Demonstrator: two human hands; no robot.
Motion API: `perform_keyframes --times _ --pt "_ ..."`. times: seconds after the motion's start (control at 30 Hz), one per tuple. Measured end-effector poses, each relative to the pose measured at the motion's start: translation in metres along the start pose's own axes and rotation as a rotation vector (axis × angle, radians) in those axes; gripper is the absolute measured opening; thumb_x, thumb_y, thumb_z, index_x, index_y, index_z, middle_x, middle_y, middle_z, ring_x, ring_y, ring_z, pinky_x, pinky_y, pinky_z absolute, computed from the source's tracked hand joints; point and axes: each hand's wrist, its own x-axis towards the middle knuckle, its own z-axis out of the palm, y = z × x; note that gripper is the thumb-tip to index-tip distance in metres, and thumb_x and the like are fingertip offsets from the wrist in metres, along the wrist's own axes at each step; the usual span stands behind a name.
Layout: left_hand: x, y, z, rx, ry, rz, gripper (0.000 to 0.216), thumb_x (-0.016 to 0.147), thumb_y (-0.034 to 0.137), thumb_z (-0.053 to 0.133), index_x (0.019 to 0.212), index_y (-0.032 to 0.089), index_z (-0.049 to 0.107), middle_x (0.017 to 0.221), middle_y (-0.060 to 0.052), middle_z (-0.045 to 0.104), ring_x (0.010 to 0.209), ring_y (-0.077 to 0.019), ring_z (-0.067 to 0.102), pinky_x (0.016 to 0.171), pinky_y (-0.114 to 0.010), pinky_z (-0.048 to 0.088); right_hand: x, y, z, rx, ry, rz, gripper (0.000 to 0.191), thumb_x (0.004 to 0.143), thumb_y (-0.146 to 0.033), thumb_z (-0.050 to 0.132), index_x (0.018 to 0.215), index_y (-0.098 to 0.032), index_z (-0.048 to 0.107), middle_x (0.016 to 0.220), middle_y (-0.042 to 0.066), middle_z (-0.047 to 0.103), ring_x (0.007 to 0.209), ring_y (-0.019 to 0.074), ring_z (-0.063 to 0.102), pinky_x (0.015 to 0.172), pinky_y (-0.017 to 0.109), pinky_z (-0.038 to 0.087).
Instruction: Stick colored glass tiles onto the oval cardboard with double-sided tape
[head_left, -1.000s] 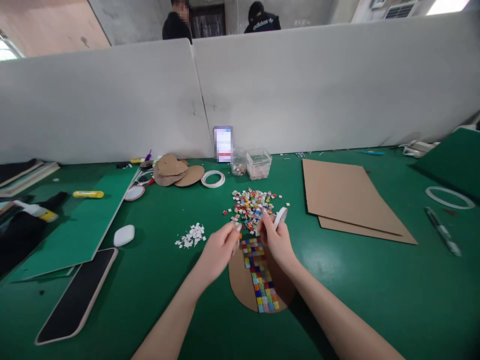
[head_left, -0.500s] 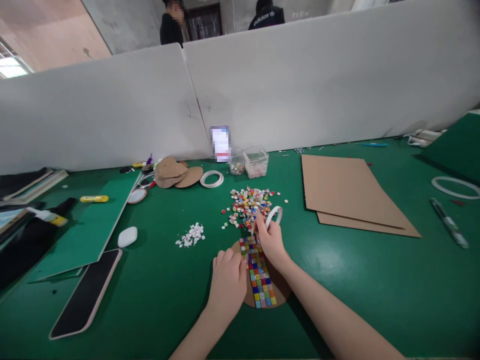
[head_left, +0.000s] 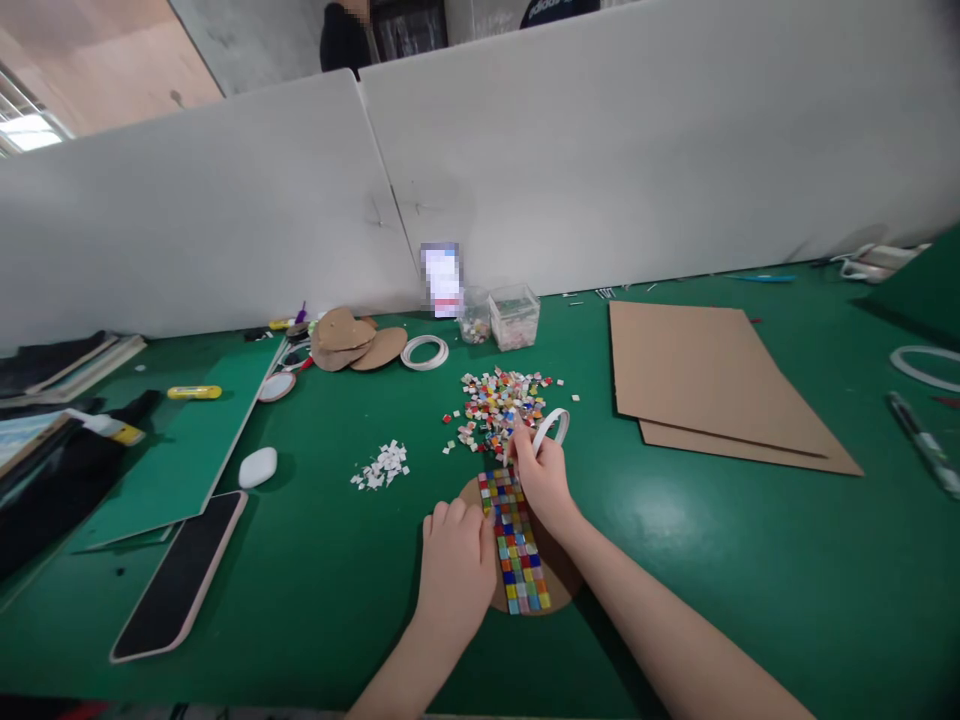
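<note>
A round cardboard disc [head_left: 561, 575] lies on the green table, with a strip of small coloured mosaic tiles [head_left: 515, 542] stuck down its middle. My left hand [head_left: 455, 558] rests flat on the disc's left part, fingers together and holding nothing. My right hand [head_left: 541, 478] is at the top of the tile strip, fingers pinched, with a white tape ring [head_left: 550, 429] held in it. Just beyond lies a loose heap of coloured tiles [head_left: 499, 401].
White paper scraps [head_left: 382, 466] lie to the left, with a white mouse [head_left: 257, 467] and a phone [head_left: 178, 575] further left. Cardboard sheets [head_left: 709, 380] lie right. Clear tubs [head_left: 514, 317], a tape ring [head_left: 424, 352] and cardboard discs [head_left: 352, 340] stand near the white divider [head_left: 600, 160].
My left hand came down from beside the right hand and settled flat on the disc. The right hand stayed at the top of the tile strip with the tape ring.
</note>
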Motion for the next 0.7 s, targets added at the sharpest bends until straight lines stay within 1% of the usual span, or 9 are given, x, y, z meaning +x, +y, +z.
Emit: perform_keyframes --times 0.13,0.27,0.47,0.6,0.7 --pt "-0.0011 0.0007 0.0014 -0.028 0.023 -0.020 0.030 0.089 0.016 0.030 0.070 0.016 0.054 0.071 -0.005 0.054 0.071 -0.0191 0.048 0.060 -0.030 0.033 -0.0001 -0.0001 -0.0002 0.001 -0.001 -0.001 0.046 0.086 -0.049 0.038 0.050 -0.019 0.043 0.040 -0.006 0.030 0.039 0.0089 0.028 0.042 0.023 0.026" --pt "-0.0002 0.0004 0.0032 -0.017 0.031 -0.003 0.031 0.089 0.017 0.030 0.070 0.015 0.055 0.069 -0.005 0.054 0.070 -0.0193 0.048 0.060 -0.030 0.032 -0.0002 -0.0012 -0.0004 0.002 -0.014 -0.001 0.044 0.086 -0.047 0.038 0.052 -0.020 0.043 0.040 -0.006 0.031 0.038 0.0091 0.028 0.041 0.023 0.026" --pt "-0.0009 0.0039 0.0045 0.082 0.055 0.020 0.031 0.088 0.014 0.031 0.071 0.015 0.057 0.070 -0.006 0.056 0.070 -0.0206 0.048 0.060 -0.032 0.031 -0.0004 0.0001 0.0000 -0.003 -0.017 0.006 0.044 0.085 -0.048 0.038 0.051 -0.021 0.043 0.039 -0.006 0.031 0.037 0.0099 0.029 0.039 0.024 0.026" --pt "-0.0024 0.0056 0.0055 0.179 0.100 0.050 0.028 0.084 0.010 0.034 0.071 0.015 0.058 0.070 -0.006 0.056 0.070 -0.0215 0.048 0.060 -0.033 0.030 -0.0006 0.0019 0.0002 -0.011 -0.016 0.007 0.044 0.085 -0.048 0.039 0.051 -0.020 0.044 0.038 -0.006 0.032 0.037 0.0098 0.030 0.039 0.024 0.026" --pt "-0.0032 0.0064 0.0088 0.227 0.110 0.060 0.025 0.082 0.009 0.038 0.070 0.016 0.059 0.069 -0.006 0.056 0.070 -0.0219 0.048 0.060 -0.034 0.031 -0.0002 0.0025 0.0000 -0.019 -0.019 0.002 0.045 0.085 -0.048 0.038 0.050 -0.020 0.044 0.038 -0.005 0.033 0.037 0.0099 0.031 0.040 0.024 0.026"
